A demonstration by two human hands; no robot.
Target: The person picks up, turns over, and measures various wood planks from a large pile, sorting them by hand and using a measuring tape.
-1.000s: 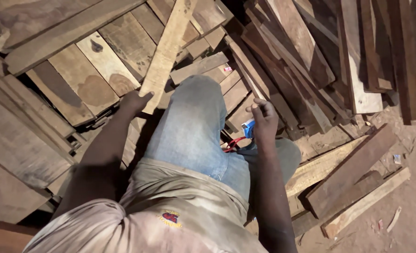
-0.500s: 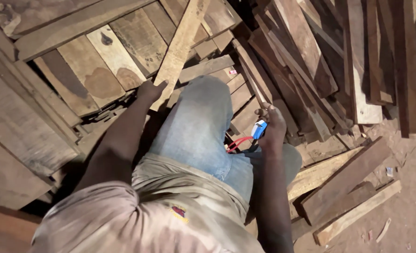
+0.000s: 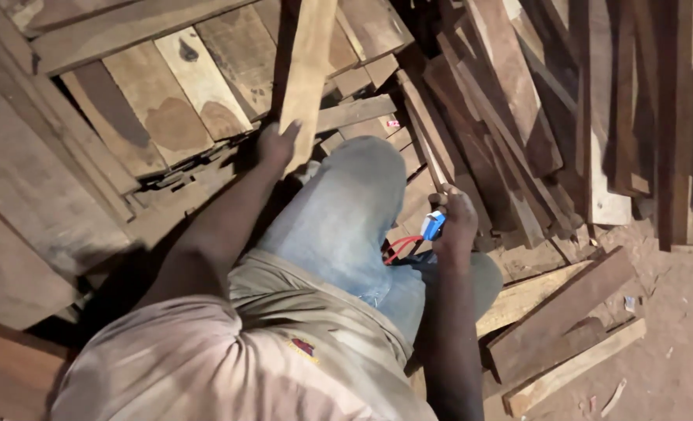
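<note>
Planks of many lengths are heaped across the ground (image 3: 674,312), leaving one long pale plank (image 3: 309,70) lying on top of the pile. Its near end is gripped by the left hand (image 3: 276,146), apparently so it can be steadied or drawn free. A small blue device (image 3: 433,225) with red cords is clasped in the right hand (image 3: 457,226) beside the bent knee, kept clear of the timber
</note>
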